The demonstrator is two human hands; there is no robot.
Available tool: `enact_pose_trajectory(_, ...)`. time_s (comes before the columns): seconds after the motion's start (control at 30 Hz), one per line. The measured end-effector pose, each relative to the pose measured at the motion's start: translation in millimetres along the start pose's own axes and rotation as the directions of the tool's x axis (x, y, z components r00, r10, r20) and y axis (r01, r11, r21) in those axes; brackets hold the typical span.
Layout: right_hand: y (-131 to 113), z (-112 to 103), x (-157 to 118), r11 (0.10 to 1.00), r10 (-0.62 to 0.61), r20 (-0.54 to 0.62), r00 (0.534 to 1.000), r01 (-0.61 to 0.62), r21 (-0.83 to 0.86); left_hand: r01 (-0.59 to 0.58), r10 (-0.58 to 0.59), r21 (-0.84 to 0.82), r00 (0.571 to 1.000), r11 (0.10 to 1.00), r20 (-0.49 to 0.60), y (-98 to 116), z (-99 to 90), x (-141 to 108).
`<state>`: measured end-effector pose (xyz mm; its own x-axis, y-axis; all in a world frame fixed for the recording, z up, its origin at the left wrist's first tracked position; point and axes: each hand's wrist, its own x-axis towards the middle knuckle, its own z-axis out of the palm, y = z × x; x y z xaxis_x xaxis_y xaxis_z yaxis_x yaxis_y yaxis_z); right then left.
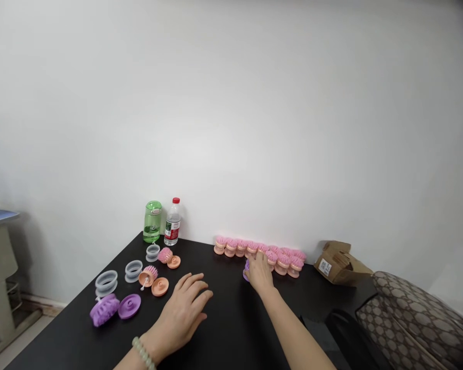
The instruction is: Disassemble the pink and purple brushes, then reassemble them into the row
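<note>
While spreading the left hand (183, 308) wide, palm down, at lower centre of the frame, puts the right hand (259, 271), fingers bent and drawn narrow, to a purple piece (246, 271) on the black counter (224, 318) just right of centre. Cannot tell there a firm grip from a mere touch because of the covering fingers. Wears a pale beaded bracelet (143, 352) on the left wrist. Shows beside the right hand a line of pink-bristled brushes (231, 247), doubled toward its right end and set near the white wall (254, 128). Displays at lower left a purple bristled piece (104, 310) beside a purple disc (129, 306), with three translucent rings (133, 271), two pink-bristled pieces (165, 255) and two orange discs (160, 287) just above. Includes a green bottle (152, 222) and a red-capped bottle (172, 224) left of centre, plus a cardboard box (341, 263) and a patterned bag (412, 318) at lower right.
</note>
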<state>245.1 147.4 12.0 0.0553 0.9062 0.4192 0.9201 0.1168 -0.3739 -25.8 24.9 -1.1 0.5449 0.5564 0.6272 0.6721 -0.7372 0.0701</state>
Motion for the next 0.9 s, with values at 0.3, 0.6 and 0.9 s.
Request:
enact_pose_trajectory(0.3, -59.7, -2.5, -91.6, 0.798, -0.114, 0.287, 0.951, -0.085, 0.597, 0.067, -0.074, -0.064, 0.989, 0.996, -0.126, 6.3, 9.3, -2.8)
enact_pose_trajectory(0.6, -69.1, 4.7, -138.2, 0.058, -0.142, 0.510, 0.848, -0.507, 0.860, -0.023, 0.022, -0.010, 0.996, 1.000, -0.085, 24.2, 5.9, 1.9)
enact_pose_trajectory(0.9, -75.4, 4.2, -136.3, 0.131, -0.135, 0.473, 0.871, -0.457, 0.880, -0.084, 0.084, 0.005, 0.989, 0.996, -0.123, 17.8, 10.6, 1.7)
